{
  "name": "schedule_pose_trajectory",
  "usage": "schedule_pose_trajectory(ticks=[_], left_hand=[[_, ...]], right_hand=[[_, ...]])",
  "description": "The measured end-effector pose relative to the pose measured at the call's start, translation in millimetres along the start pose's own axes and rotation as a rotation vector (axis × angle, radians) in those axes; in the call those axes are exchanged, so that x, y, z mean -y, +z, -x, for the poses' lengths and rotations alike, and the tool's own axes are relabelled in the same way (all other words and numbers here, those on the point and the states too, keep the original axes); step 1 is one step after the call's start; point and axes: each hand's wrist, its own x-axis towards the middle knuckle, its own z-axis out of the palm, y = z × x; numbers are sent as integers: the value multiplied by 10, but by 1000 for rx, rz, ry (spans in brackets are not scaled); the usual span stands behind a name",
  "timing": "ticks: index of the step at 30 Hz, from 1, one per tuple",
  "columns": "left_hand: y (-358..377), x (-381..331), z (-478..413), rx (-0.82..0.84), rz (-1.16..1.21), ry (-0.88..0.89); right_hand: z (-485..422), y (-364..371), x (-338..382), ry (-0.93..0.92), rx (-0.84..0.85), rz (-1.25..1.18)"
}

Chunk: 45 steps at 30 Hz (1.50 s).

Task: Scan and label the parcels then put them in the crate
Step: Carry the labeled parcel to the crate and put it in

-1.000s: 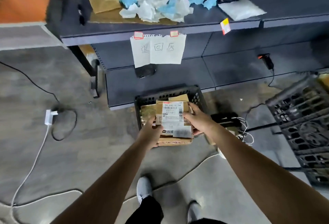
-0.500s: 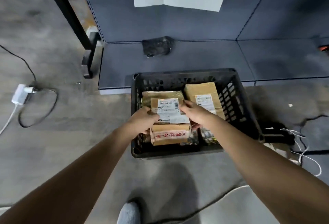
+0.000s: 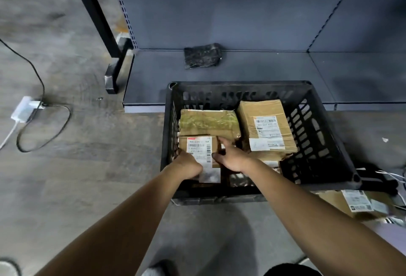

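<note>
A black slatted plastic crate (image 3: 241,83) stands on the floor against a low shelf. Inside it lie a tape-wrapped greenish parcel (image 3: 208,122) at the back left and a brown box with a white label (image 3: 265,126) at the back right. A small brown labelled parcel (image 3: 198,146) is low in the crate's near left corner. My left hand (image 3: 189,163) grips its near left edge. My right hand (image 3: 232,157) holds its right side, index finger stretched along the top. The parcel's underside is hidden.
Another labelled brown parcel (image 3: 356,204) lies on the floor right of the crate, beside white cables (image 3: 391,174). A black plastic bag (image 3: 203,55) sits on the low shelf behind. A white adapter with a looped cable (image 3: 24,108) lies on the floor at left, near the shelf foot (image 3: 114,78).
Both hands have carried the labelled parcel down from above the crate into its near left corner. The view has dropped closer to the crate.
</note>
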Motion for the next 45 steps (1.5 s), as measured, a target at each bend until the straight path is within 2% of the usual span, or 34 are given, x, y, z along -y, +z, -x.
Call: schedule_pose_trajectory(ticks=[4,9,15,19,26,33,37,40,45], left_hand=[[121,46,-50,52,-127,13],[132,49,-110,67,-198,56],[84,-19,-138,-32,-164,-22],[12,-75,79,-53,-158,7],[-535,-471,1293,-55,-229,-15],[-1519,-1238,2988,-227,-325,70],[-1925,-1622,4089,-325,-486,110],[-2082,-1777,4778,-410,-511,132],[-2318,-1926,5705,-506,-599,113]], right_hand=[[-63,144,5,-20,102,79],[-181,128,-21,-15,88,98],[-179,86,-80,30,90,132],[50,-64,42,40,57,86],[1288,-801,652,72,29,48],[2873,-1802,1685,-49,-96,33],[3881,-2326,2131,-121,-209,152],[4512,-2628,2354,-147,-305,267],[5339,-2900,2742,-243,-363,418]])
